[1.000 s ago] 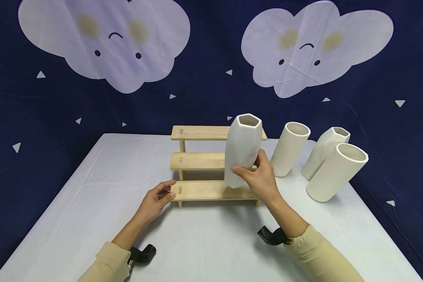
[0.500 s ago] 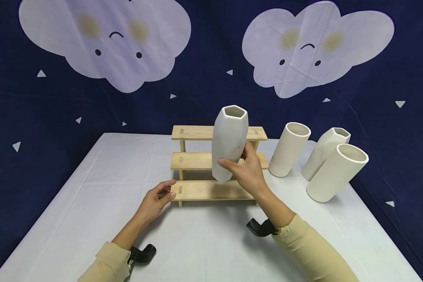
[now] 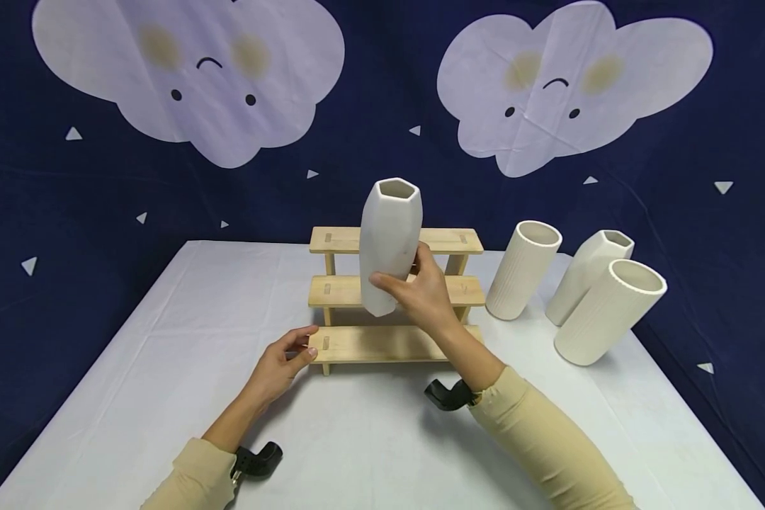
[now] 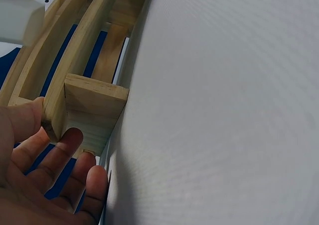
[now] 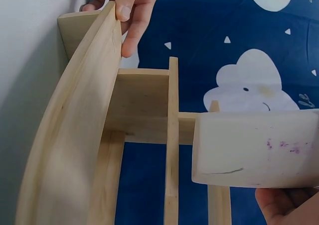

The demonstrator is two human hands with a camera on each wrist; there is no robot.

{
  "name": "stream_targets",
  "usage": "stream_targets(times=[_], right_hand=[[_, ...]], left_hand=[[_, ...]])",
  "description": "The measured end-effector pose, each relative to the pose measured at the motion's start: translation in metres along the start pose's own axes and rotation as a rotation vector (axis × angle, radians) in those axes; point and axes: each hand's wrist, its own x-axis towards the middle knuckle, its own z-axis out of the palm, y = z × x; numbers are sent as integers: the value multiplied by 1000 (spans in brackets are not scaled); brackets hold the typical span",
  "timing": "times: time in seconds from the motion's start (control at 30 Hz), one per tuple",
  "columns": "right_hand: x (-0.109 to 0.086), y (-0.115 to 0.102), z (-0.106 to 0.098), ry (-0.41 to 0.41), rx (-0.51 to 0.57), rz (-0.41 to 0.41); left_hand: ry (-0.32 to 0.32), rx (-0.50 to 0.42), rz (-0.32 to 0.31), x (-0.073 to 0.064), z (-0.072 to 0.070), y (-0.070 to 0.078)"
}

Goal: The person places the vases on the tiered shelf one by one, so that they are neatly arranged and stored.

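A white faceted vase [image 3: 390, 230] with a five-sided mouth is held nearly upright in my right hand [image 3: 428, 294], thumb on its front and fingers round its right side. It hangs in front of the three-step wooden stand [image 3: 376, 345], level with the middle and top shelves. In the right wrist view, small purple marks and a dark line show on the vase [image 5: 249, 150]. My left hand [image 3: 277, 365] pinches the left end of the lowest shelf. The left wrist view shows its thumb above the board [image 4: 70, 68] and fingers below.
To the right of the stand stand two ribbed round vases, one nearer the stand [image 3: 524, 273] and one in front [image 3: 608, 312]. Another faceted vase [image 3: 586, 273] is partly hidden behind the front one. A white cloth [image 3: 370, 439] covers the table; a dark blue cloud-print backdrop [image 3: 382, 106] hangs behind.
My right hand has carried the faceted vase leftward and upward, from the right part of the stand to its middle. The left hand stays at the shelf end.
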Motion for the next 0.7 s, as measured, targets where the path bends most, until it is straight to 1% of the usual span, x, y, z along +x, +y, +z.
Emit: stream_targets(times=[0.37, 0.7], right_hand=[[16, 2, 16, -29, -4, -3], [30, 2, 29, -41, -3, 32]], left_hand=[[1, -5, 3, -1, -1, 1], [3, -5, 2, -1, -1, 1]])
